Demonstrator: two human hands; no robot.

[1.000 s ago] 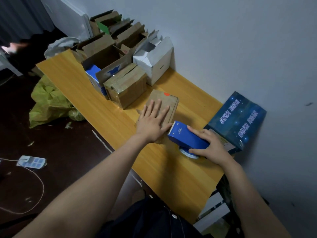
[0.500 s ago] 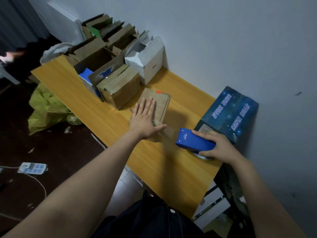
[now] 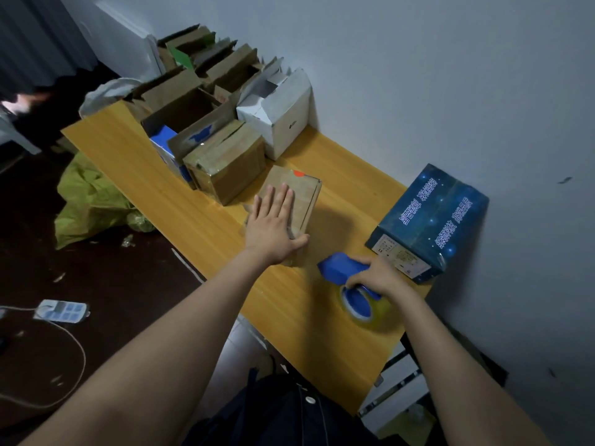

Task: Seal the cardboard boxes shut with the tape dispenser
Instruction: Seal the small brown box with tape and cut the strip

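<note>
The left hand (image 3: 273, 223) lies flat, fingers straight, pressing on the small cardboard box (image 3: 301, 194) on the wooden table (image 3: 322, 336); right of that box, apart from it, the right hand (image 3: 378, 278) curls round the blue tape dispenser (image 3: 341, 270); farther right stands a dark blue carton (image 3: 431, 220); a taped brown box (image 3: 228, 162) sits just beyond its left.

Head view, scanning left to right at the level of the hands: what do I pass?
Yellow-green bag on the floor → left hand flat on the small cardboard box → blue tape dispenser gripped by the right hand → dark blue printed box.
</note>
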